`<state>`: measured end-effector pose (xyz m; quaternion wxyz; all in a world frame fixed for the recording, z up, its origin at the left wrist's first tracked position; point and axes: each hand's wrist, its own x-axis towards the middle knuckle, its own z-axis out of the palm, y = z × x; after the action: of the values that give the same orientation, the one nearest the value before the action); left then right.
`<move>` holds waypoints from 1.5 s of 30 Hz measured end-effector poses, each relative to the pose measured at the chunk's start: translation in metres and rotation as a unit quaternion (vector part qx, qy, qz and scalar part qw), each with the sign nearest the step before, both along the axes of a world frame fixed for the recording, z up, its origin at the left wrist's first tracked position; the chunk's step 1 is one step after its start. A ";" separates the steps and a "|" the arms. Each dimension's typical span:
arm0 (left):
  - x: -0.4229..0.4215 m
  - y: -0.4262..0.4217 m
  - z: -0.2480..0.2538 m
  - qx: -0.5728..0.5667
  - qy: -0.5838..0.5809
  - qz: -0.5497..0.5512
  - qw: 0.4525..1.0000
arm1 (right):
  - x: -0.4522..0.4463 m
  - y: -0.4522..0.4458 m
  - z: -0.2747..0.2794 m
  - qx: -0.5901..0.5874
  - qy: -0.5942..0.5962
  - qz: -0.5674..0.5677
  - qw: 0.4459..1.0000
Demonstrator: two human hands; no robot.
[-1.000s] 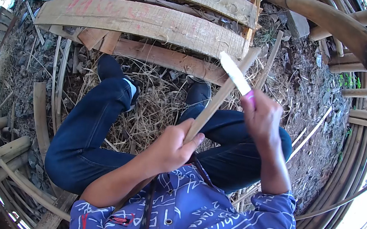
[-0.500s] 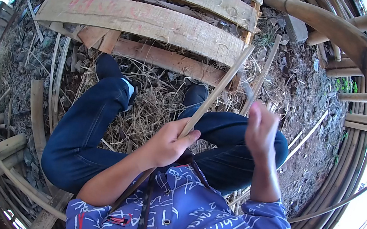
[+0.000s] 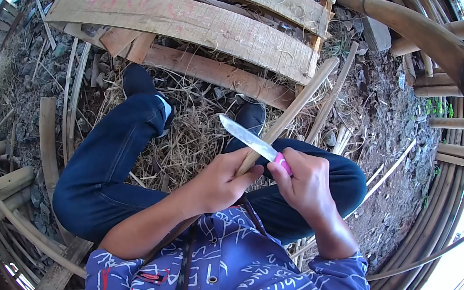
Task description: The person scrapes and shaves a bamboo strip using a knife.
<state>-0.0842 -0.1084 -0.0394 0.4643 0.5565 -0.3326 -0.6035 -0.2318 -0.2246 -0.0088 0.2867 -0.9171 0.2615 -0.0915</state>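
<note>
My left hand (image 3: pixel 226 181) is closed around a long bamboo strip (image 3: pixel 298 102), which slants up and to the right away from my body. In my right hand (image 3: pixel 308 182) is a knife (image 3: pixel 249 138), its pink handle partly hidden by my fingers. The blade points left and crosses the strip just above my left hand; whether its edge touches the strip I cannot tell. The strip's lower end passes behind my left forearm. Both hands are above my bent legs.
A slatted wooden pallet (image 3: pixel 190 23) stands in front of my feet. Another bamboo strip (image 3: pixel 334 91) leans close to its right corner. Dry shavings (image 3: pixel 185 118) litter the ground. Thick bamboo poles (image 3: pixel 435 46) rise at the right, and more bamboo (image 3: pixel 6 193) lies at the left.
My right hand has brought the knife down and left, from beside the strip's upper part to across it near my left hand. The strip's upper end has shifted slightly right.
</note>
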 end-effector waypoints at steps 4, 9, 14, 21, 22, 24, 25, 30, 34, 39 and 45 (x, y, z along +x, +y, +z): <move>-0.004 0.002 -0.006 -0.024 -0.016 0.022 0.999 | 0.003 -0.002 0.001 -0.069 0.028 -0.015 0.997; -0.008 0.006 -0.011 0.002 -0.022 0.011 1.000 | 0.001 -0.015 0.000 -0.076 0.040 -0.042 0.995; -0.007 0.006 -0.005 0.002 -0.027 0.028 0.999 | 0.001 -0.024 -0.011 -0.075 -0.010 -0.066 0.995; -0.011 0.007 0.003 0.051 -0.012 -0.026 0.998 | -0.005 -0.072 0.004 -0.076 -0.002 -0.187 0.979; -0.013 0.008 0.002 0.044 0.000 -0.025 0.999 | -0.005 -0.077 0.007 -0.069 -0.038 -0.197 0.977; -0.012 0.009 0.002 0.040 0.006 -0.019 0.999 | -0.006 -0.077 0.011 -0.036 -0.050 -0.193 0.979; -0.011 0.007 0.002 0.040 0.012 -0.020 0.999 | -0.004 -0.069 0.012 -0.033 -0.051 -0.189 0.980; -0.003 0.004 0.000 0.040 0.034 -0.004 0.999 | 0.001 -0.019 0.014 0.001 -0.022 -0.058 0.998; -0.001 0.002 0.006 0.017 0.052 0.012 0.998 | 0.001 -0.004 0.007 -0.014 0.006 -0.006 1.000; -0.004 0.006 0.002 -0.031 -0.028 0.026 0.999 | 0.001 -0.003 0.011 -0.037 0.029 0.003 0.999; -0.004 0.006 0.005 -0.013 -0.042 0.037 0.998 | 0.000 -0.009 0.005 -0.041 0.014 -0.006 0.999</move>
<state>-0.0877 -0.1022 -0.0345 0.4793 0.5868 -0.3390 -0.5578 -0.2313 -0.2338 -0.0036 0.2449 -0.9275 0.2672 -0.0914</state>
